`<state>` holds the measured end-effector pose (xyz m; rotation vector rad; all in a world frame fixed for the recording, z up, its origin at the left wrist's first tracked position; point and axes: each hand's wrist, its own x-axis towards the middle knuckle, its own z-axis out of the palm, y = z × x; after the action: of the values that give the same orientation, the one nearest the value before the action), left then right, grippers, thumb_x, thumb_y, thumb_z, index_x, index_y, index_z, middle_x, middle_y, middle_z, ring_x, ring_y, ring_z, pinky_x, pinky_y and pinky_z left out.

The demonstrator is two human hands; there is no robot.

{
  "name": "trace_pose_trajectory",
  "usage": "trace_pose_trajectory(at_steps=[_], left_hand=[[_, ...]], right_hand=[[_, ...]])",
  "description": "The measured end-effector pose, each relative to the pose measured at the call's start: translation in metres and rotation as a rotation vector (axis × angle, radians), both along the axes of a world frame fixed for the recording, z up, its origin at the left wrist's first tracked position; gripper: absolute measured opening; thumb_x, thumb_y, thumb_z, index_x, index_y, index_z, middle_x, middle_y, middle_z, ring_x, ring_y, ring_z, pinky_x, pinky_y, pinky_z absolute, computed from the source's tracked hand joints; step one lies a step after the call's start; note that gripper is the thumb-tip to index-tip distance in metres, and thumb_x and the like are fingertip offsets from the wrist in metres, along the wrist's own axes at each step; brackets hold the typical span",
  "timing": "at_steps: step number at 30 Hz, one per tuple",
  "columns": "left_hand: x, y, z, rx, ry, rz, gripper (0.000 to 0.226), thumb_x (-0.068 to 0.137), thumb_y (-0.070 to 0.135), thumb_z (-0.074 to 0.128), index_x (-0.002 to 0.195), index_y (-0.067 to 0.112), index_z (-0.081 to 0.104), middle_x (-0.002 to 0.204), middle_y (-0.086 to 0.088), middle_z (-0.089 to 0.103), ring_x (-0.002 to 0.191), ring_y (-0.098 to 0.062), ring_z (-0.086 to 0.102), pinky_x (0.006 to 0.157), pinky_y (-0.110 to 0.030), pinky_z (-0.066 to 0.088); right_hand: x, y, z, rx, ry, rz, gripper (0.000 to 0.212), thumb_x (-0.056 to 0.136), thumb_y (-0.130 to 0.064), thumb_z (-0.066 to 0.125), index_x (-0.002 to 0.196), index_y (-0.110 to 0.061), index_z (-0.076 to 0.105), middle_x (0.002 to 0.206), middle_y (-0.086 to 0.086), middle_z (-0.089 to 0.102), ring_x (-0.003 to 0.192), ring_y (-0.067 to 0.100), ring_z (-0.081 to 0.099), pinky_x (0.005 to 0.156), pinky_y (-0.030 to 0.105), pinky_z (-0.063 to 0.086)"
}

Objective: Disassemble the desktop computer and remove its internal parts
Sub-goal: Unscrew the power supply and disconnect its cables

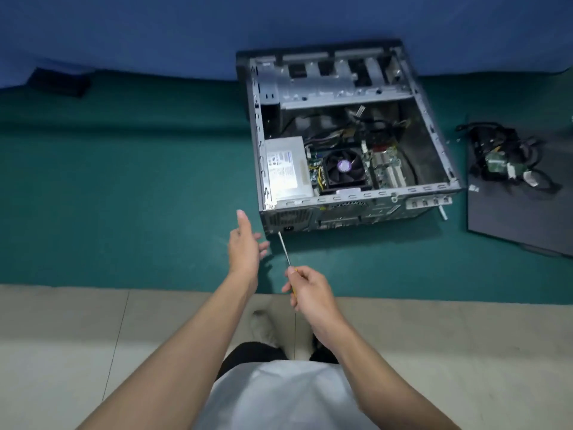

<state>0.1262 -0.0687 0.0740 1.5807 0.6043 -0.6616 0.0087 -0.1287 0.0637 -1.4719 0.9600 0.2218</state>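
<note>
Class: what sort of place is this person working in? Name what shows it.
Probably an indoor makeshift repair station: an opened computer case lies on a green-covered surface, a blue backdrop rises behind, and removed parts sit on a dark panel.

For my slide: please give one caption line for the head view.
Right hand holds a screwdriver toward the open computer case; left hand hovers open.
</note>
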Motion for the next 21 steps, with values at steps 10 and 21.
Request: trace_pose_trajectory(at_steps=[10,21], left_hand=[[0.013,-0.01,-0.034,-0.275,0.295,-0.049,0.019,0.101,0.008,0.038,0.112,0.002,0.054,0.112,-0.019,0.063,0.098,-0.03,0.063,0.083,-0.029,0.05],[0.016,-0.012,-0.049,-0.187,0.236,0.014,0.016,0.096,-0.006,0.047,0.094,-0.001,0.061,0.091,-0.017,0.071,0.078,-0.024,0.073,0.07,-0.026,0.058]], right_hand=[[0.025,0.012,-0.037,0.16,0.089,-0.05,0.025,0.102,-0.024,0.043,0.084,-0.015,0.057,0.071,0.0,0.064,0.055,0.011,0.05,0.057,0.028,0.044],[0.035,0.008,-0.036,0.435,0.115,-0.196,0.026,0.104,-0.019,0.036,0.09,-0.007,0.055,0.075,0.008,0.057,0.052,0.014,0.041,0.05,0.029,0.032]])
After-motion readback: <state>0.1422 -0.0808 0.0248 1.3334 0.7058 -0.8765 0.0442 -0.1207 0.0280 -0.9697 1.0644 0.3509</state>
